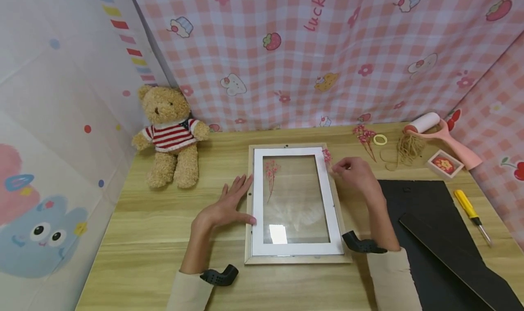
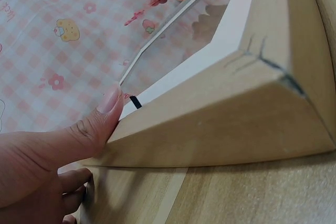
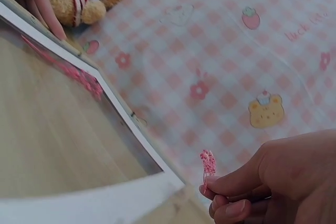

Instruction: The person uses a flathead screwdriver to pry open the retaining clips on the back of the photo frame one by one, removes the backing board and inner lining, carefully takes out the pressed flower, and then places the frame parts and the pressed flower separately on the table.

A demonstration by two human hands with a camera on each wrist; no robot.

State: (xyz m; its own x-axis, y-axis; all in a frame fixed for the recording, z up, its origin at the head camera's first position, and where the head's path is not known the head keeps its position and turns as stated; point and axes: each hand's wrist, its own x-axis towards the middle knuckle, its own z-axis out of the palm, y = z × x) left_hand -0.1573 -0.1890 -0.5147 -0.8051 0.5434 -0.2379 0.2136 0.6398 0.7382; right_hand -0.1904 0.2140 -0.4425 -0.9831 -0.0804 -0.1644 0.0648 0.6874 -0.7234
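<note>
A wooden picture frame (image 1: pixel 247 238) with a white mat border (image 1: pixel 257 211) around a glass pane lies flat on the table. My left hand (image 1: pixel 229 204) rests at its left side, fingers spread and thumb on the edge; the left wrist view shows that thumb (image 2: pixel 100 114) pressing the rim. Between thumb and fingertips, my right hand (image 3: pixel 273 187) pinches a small sprig of pink dried flowers (image 3: pixel 208 163) by its stem. In the head view this sprig is at the frame's upper right edge. Another pink sprig (image 1: pixel 270 174) lies within the mat's opening, upper left.
A teddy bear (image 1: pixel 169 138) sits at the back left. Toward the back right are more pink flowers (image 1: pixel 364 138), a yellow ring (image 1: pixel 380 140), twine (image 1: pixel 409 149), a lint roller (image 1: pixel 454 142) and a small box (image 1: pixel 445 164). A black board (image 1: pixel 421 197) and screwdriver (image 1: pixel 468 208) lie right.
</note>
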